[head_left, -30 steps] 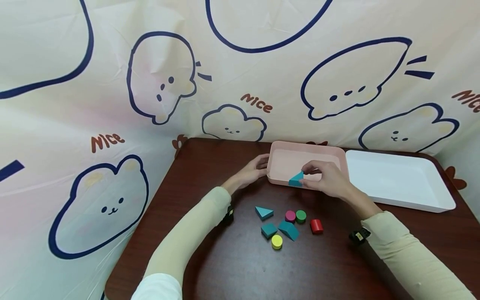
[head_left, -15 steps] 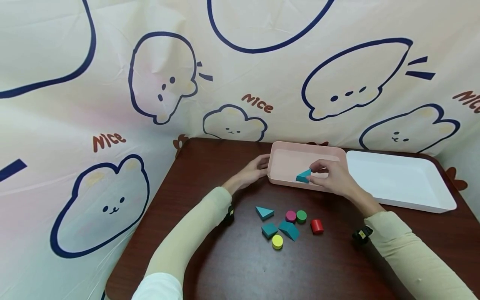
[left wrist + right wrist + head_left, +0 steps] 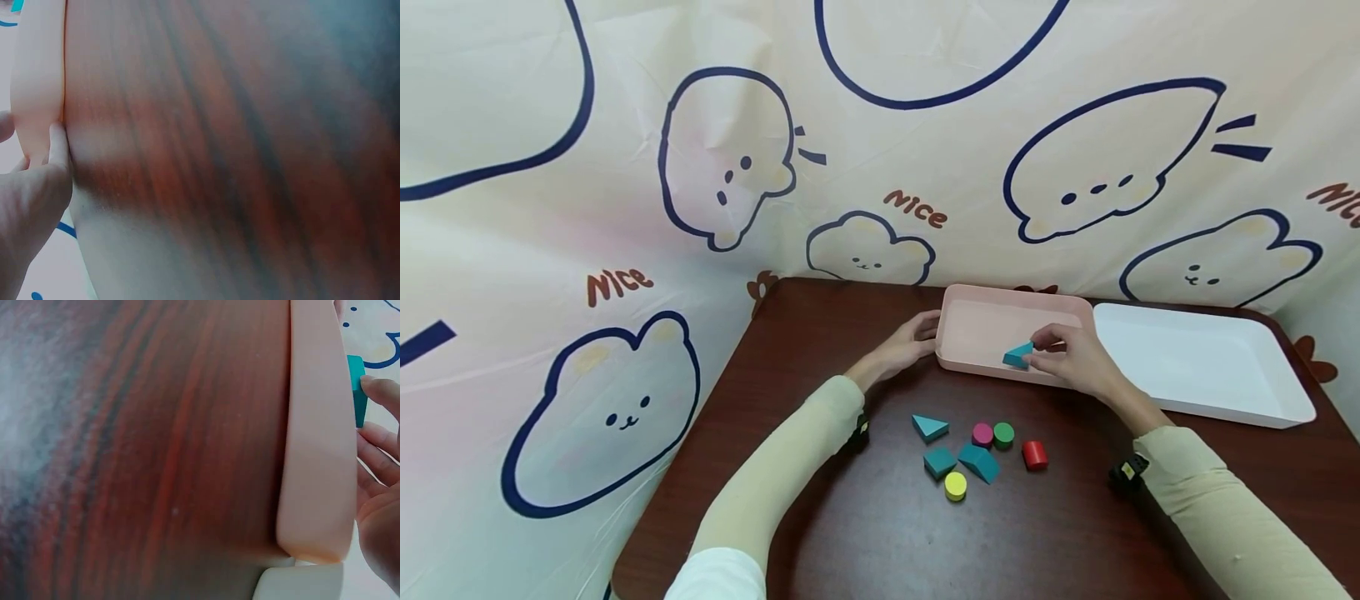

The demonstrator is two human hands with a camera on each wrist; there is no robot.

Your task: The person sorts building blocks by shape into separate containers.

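Head view: a blue triangular block (image 3: 1018,356) is held between the thumb and fingers of the right hand (image 3: 1072,358), above the inside of the pink tray (image 3: 992,321), close to its near wall. Whether the tray floor is touched by the block cannot be told; in the right wrist view, its lower part is hidden by the wall. Over the last second the block has been carried rightward along that wall, and the pinch has not been loosened; its placing is therefore judged to be unfinished.

The tray's left end is touched by the left hand (image 3: 907,343), whose fingers are loosely bent and by which no block is held; its position is almost unchanged.

On the table (image 3: 865,542), nearer the person, the loose pieces have been left undisturbed: a light blue triangle (image 3: 930,427), magenta (image 3: 982,434), green (image 3: 1003,435), red (image 3: 1034,455) and yellow cylinders (image 3: 956,486), and two teal blocks (image 3: 940,462). A white tray (image 3: 1195,358) is set just beside the pink one, on its right.
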